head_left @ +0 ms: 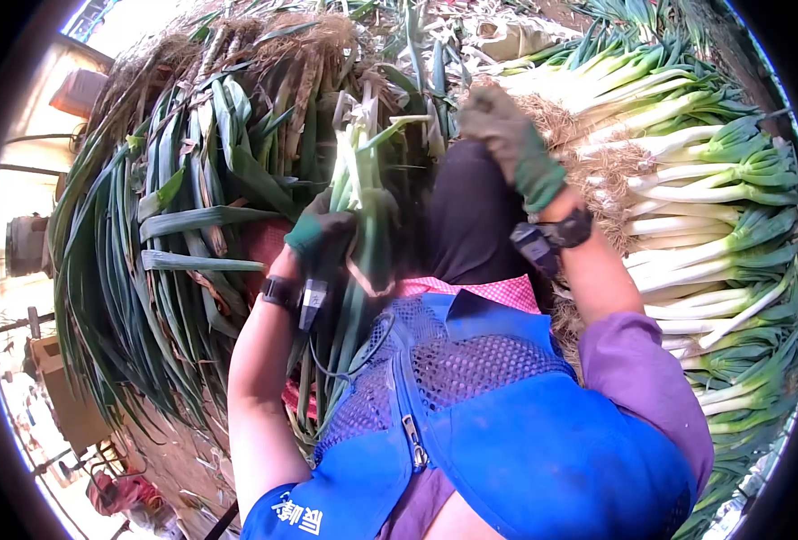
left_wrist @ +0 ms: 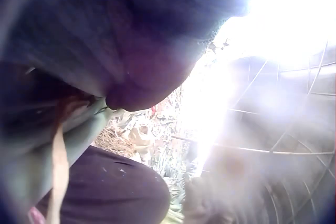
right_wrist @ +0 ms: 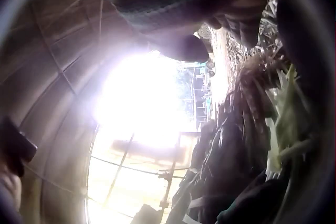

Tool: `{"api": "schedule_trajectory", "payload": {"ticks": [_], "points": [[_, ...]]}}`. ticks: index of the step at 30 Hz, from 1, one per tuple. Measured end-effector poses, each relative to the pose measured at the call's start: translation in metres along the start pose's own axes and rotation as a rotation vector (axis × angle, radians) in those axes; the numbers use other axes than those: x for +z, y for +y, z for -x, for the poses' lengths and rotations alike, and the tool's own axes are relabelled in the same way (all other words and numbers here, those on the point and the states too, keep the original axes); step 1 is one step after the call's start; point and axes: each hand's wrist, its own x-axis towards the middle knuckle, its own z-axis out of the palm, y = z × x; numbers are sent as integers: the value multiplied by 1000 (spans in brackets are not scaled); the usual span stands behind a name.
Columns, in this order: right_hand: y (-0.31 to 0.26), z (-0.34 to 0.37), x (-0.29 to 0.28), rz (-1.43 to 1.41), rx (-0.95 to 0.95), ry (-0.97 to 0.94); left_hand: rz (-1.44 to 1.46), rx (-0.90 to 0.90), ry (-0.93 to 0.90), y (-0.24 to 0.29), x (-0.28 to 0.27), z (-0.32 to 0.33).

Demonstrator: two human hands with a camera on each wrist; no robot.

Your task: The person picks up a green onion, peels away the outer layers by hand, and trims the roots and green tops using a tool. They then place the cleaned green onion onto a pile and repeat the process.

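In the head view, my gloved left hand (head_left: 322,225) grips a bunch of leeks (head_left: 356,157), white ends pointing up and green leaves hanging below. The left wrist view has the hand (left_wrist: 142,45) dark and close, with a pale stalk (left_wrist: 86,134) beneath it. My right hand (head_left: 507,139), in a dirty green glove, is raised over the dark-trousered knee (head_left: 471,211), apart from the bunch. Its fingers bend loosely, and nothing shows in them. In the right wrist view, that hand (right_wrist: 184,8) crosses the top, with the held bunch (right_wrist: 283,119) at the right.
Long untrimmed leeks (head_left: 165,234) lie heaped at the left. Cleaned leeks (head_left: 687,225) lie in a row at the right, roots toward the person. Leaf scraps (head_left: 507,40) cover the ground beyond the knee. A cardboard box (head_left: 62,396) stands far left.
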Motion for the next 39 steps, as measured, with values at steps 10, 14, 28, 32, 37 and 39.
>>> {"api": "schedule_trajectory", "payload": {"ticks": [10,14,28,32,37,39], "points": [[218,-64,129,338,571,-127,-178,61,463,47,-23,41],[274,-67,125,362,535,-72,-938,185,737,58,-35,31],[190,-52,120,277,588,26,-1326,-304,317,0,35,-46],[198,-65,123,-600,648,-73,-641,14,130,-18,-16,-56],[175,-88,114,-497,307,-98,-269,-147,-52,63,19,16],[148,-95,112,-714,338,-187,-278,-170,-136,68,17,34]]}}
